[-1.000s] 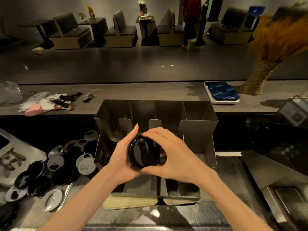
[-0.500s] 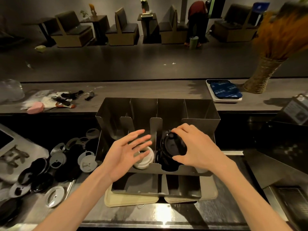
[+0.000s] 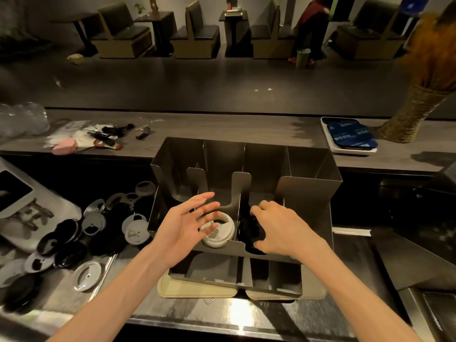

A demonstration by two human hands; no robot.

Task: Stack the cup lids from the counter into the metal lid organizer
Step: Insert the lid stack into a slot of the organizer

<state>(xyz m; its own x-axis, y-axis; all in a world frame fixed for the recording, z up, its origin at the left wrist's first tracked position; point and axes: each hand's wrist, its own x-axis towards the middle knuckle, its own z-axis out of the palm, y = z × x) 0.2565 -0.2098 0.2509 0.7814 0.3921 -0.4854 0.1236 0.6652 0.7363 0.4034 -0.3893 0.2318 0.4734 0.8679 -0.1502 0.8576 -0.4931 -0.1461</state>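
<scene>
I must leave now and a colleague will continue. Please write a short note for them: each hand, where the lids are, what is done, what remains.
Left hand: open, fingers spread over the white lids, holding nothing.
Right hand: fingers loosely curled over the black lids; whether they grip a lid cannot be told.
Metal lid organizer: white lids stacked in the second slot from the left, black lids in the third; the other slots look unfilled.
Left to do: a pile of loose black and white lids lies on the counter, left of the organizer. Sort them by colour into the slots.
</scene>
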